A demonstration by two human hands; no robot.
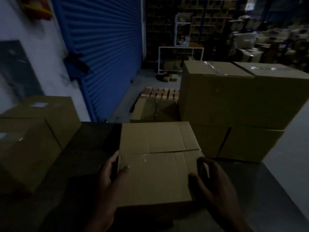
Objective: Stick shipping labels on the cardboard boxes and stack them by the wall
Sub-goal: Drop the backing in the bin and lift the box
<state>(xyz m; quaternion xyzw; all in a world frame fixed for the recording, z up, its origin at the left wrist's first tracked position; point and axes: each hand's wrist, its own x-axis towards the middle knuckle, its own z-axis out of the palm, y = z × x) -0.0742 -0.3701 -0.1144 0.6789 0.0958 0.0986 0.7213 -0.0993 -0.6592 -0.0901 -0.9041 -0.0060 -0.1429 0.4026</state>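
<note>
A taped cardboard box (158, 163) lies in front of me in dim light, its top seam facing up. My left hand (110, 174) grips its left edge, thumb on top and fingers down the dark side. My right hand (212, 180) holds the right edge with curled fingers over the corner. No label shows on this box's top. Two boxes stacked by the white wall on the left, the nearer one (26, 153) and the farther one (50, 111), each carry a pale label.
A pile of large boxes (234, 97) stands to the right, two on top of two. A flat carton (153, 109) lies on the floor ahead, small brown packs behind it. A blue roller shutter (107, 47) fills the left back. Shelving lines the far wall.
</note>
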